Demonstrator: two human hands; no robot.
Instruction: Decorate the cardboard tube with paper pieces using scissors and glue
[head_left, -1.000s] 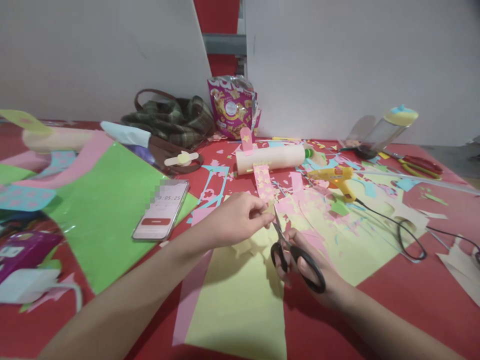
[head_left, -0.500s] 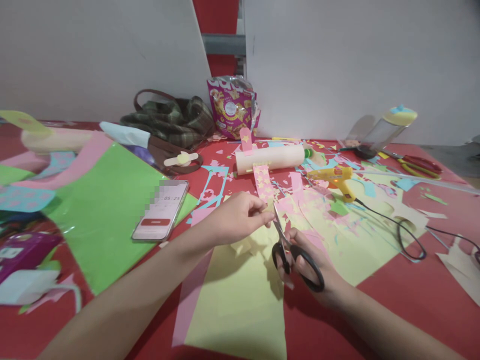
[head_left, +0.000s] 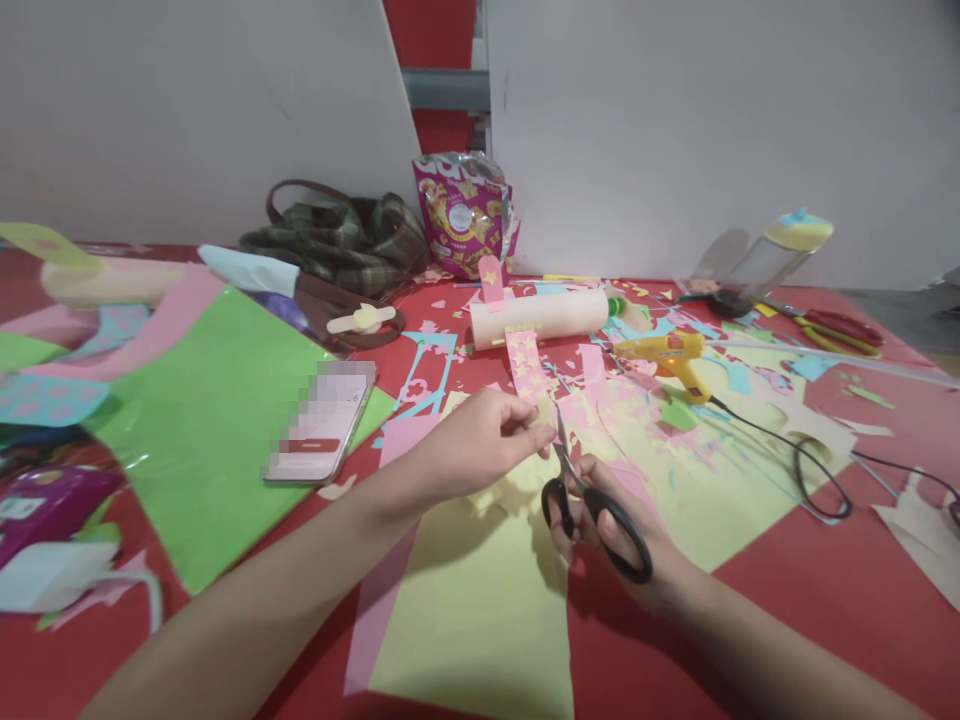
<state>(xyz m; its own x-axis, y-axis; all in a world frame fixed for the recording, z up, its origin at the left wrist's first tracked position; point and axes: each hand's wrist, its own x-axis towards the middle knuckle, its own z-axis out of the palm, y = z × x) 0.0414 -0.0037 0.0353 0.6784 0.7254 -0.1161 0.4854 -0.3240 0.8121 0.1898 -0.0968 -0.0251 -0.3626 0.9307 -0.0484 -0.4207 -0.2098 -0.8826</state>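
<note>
My right hand (head_left: 615,520) grips the black-handled scissors (head_left: 619,535), their blades pointing up beside my left fingertips. My left hand (head_left: 499,435) pinches a small piece of yellow paper (head_left: 541,405), partly hidden by the fingers. Below both hands lies a large yellow sheet (head_left: 472,620) over a pink sheet (head_left: 367,600). Just beyond my left hand, a pink strip with yellow stars (head_left: 525,365) reaches down from a cream tube (head_left: 551,316) lying on its side.
A yellow glue gun (head_left: 667,352) with a black cord lies on scraps at right. The phone (head_left: 322,425) rests on a green sheet (head_left: 180,420). Farther back are a snack bag (head_left: 463,215), a plaid bag (head_left: 345,240), a clear container (head_left: 772,262) and red-handled pliers (head_left: 840,328).
The scissors have turned slightly, and their tips have shifted a little to the right. My left fingertips have also edged right, still pinching the paper.
</note>
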